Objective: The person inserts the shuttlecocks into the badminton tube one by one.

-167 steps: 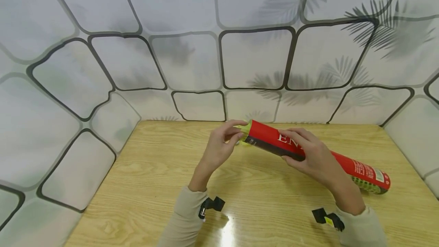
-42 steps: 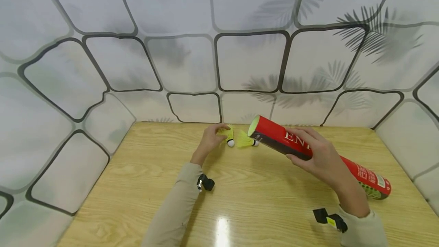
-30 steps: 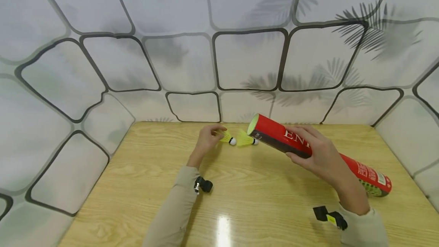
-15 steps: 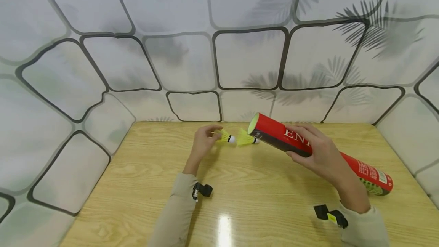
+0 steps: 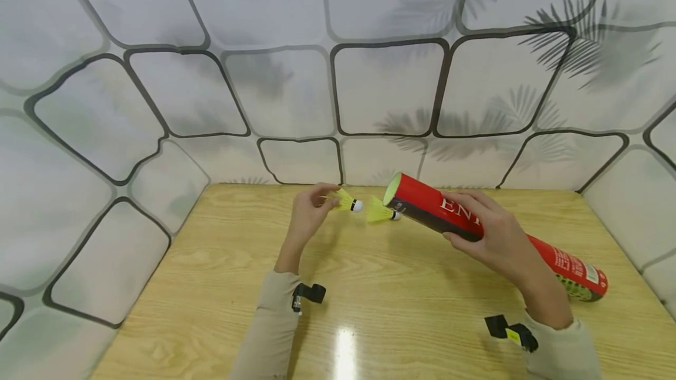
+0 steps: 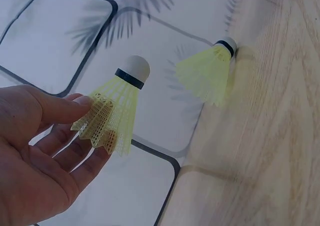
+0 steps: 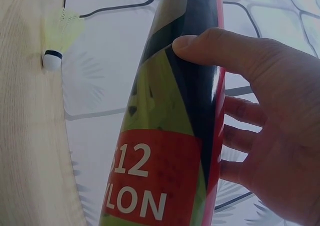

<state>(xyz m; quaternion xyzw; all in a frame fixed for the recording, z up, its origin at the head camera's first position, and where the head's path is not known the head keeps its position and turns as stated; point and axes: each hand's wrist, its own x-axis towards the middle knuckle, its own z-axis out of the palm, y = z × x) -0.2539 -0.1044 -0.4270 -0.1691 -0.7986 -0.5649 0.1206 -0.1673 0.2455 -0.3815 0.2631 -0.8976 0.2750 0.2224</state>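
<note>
My left hand (image 5: 308, 210) pinches a yellow nylon shuttlecock (image 6: 112, 110) by its skirt, between thumb and fingers. The shuttlecock's white cork with a black band points right, toward the tube. My right hand (image 5: 493, 236) grips a long red and black shuttlecock tube (image 5: 425, 201) around its middle. The tube is tilted, its open mouth raised and facing left, its far end low at the right. A second yellow shuttlecock (image 5: 379, 211) lies on the table between the held one and the tube; the tube's mouth partly overlaps its cork in the head view.
The wooden table (image 5: 253, 251) runs back to a patterned wall cloth (image 5: 296, 92) with stone shapes and palm leaves. The cloth also rises at the left and right sides. Small black cameras sit at both sleeve cuffs.
Earlier my left hand was at the tube's mouth, then reached to a shuttlecock on the table. Now it has lifted that shuttlecock and turned its cork to the right. The tube has barely moved.
</note>
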